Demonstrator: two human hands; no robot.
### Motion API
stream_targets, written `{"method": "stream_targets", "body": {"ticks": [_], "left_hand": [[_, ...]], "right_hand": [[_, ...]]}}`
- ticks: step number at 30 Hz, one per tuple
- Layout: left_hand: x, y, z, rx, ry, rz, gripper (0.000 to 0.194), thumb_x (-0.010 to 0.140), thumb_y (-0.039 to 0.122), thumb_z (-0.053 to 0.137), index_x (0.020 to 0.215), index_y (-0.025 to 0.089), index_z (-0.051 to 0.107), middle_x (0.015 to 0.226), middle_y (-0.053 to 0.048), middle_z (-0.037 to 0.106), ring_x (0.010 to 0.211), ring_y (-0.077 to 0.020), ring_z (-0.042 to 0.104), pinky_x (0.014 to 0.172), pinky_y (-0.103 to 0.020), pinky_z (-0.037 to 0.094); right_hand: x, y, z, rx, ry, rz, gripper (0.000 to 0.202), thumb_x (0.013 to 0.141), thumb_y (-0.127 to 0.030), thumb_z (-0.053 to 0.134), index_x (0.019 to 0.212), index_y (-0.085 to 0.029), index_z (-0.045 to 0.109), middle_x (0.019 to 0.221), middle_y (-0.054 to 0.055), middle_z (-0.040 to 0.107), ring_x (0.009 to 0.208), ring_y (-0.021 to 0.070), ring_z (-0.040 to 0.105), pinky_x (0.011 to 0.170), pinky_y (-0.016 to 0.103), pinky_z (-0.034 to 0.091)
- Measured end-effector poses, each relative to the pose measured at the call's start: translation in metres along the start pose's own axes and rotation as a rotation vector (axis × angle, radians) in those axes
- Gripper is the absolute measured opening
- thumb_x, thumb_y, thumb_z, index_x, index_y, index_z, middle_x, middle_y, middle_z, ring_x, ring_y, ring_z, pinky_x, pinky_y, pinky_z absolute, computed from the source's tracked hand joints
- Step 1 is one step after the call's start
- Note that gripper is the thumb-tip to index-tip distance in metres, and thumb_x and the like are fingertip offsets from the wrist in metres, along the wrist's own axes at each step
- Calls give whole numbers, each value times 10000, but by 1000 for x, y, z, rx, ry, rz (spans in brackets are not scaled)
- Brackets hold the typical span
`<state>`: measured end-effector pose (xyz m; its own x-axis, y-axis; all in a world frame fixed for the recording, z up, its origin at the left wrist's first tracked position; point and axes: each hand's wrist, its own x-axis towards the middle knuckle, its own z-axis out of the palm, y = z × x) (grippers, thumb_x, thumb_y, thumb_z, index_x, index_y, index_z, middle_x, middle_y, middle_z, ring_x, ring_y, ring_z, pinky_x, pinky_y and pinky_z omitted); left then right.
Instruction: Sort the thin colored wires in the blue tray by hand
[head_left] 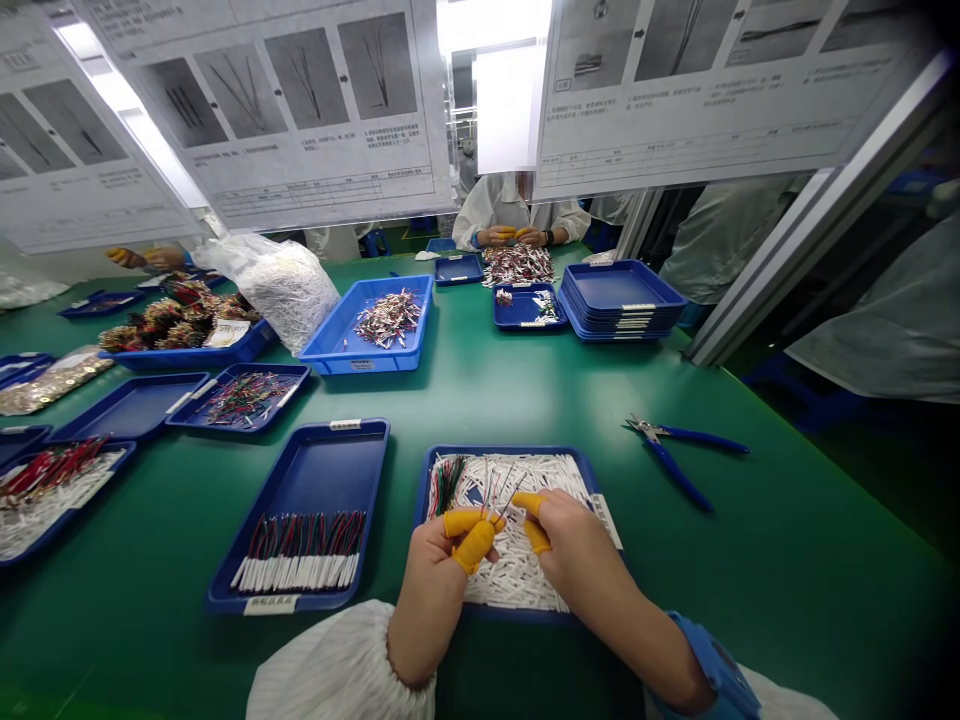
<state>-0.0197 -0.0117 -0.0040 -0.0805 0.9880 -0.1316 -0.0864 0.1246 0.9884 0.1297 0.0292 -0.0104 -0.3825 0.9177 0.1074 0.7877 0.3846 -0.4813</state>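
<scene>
My left hand [439, 570], with yellow finger cots on its fingers, pinches several thin wires [491, 490] that fan out upward in red, black and white. Close by on the right is my right hand [562, 535], also in yellow finger cots. Its index finger reaches the side of a dark wire, while the thumb stands a little apart below. Both hands are over a blue tray [514, 450] full of white sleeves [517, 570]. A bundle of red, black and green wires [448, 485] lies at that tray's left back corner.
Left of me, a blue tray [330, 460] holds a row of white-sleeved wires [300, 550]. Blue-handled cutters [675, 450] lie on the right. Farther back are a light-blue bin [367, 362], stacked trays [626, 290] and a co-worker [517, 215]. Paper sheets [315, 150] hang above.
</scene>
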Motion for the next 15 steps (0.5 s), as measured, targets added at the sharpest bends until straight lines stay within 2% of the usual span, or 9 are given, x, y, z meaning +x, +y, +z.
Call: {"method": "stream_targets", "body": {"ticks": [4,9,15], "left_hand": [[1,-2,-2,-24,13,5,100,732,145,589,736,155,688,580,10,613,645,-135,538,676,-247,417],[1,-1,-5,-80,49,39,94,735,157,597,759,157,687,580,17,601,636,-119,514,666,-230,406],[2,4,-6,-116,61,79,113,738,126,577,743,155,686,593,19,588,638,-111,504,689,-231,401]], "right_hand": [[0,-3,-3,30,9,7,229,711,29,445,768,-106,620,733,92,598,693,214,549,599,328,486],[-2,-8,-2,125,11,-39,305,710,29,474,959,-72,619,815,112,619,763,220,554,678,353,491],[-2,-14,1,121,-46,-42,305,682,46,501,923,-84,635,791,105,625,737,222,553,636,348,497]]}}
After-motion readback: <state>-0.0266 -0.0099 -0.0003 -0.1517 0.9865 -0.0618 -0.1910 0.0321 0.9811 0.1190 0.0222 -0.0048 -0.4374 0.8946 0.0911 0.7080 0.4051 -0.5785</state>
